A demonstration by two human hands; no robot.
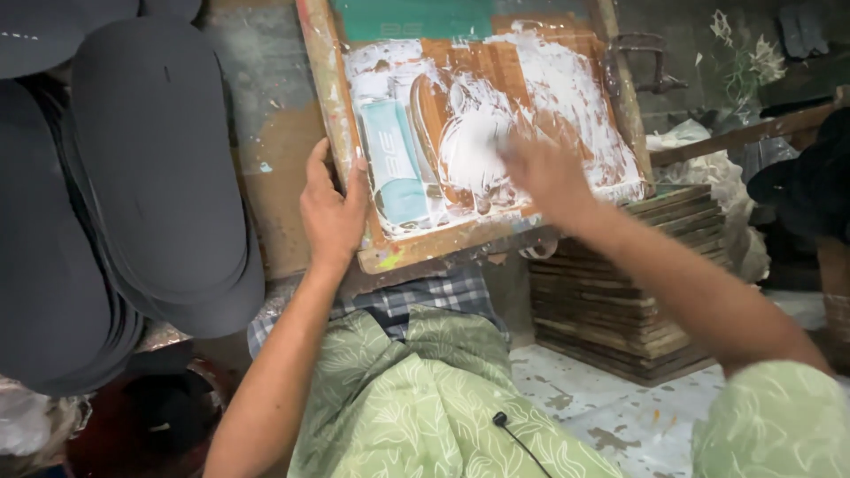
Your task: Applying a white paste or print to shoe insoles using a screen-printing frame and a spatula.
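Observation:
A wooden-framed printing screen [416, 243] smeared with white paste lies tilted in front of me. My left hand [329, 208] grips its left frame rail near the lower corner. My right hand [542, 168] is blurred and pressed on the screen's paste-covered middle; whether it holds a tool cannot be told. A pale blue-green shape [394, 164] shows on the left part of the mesh, beside an orange-brown bare area.
Several dark grey foam sole sheets [150, 177] fan out at the left. A stack of wooden frames [620, 310] stands at the right on a paint-spattered floor [611, 407]. Crumpled white bags [722, 177] lie behind it. My green patterned clothing [416, 398] fills the foreground.

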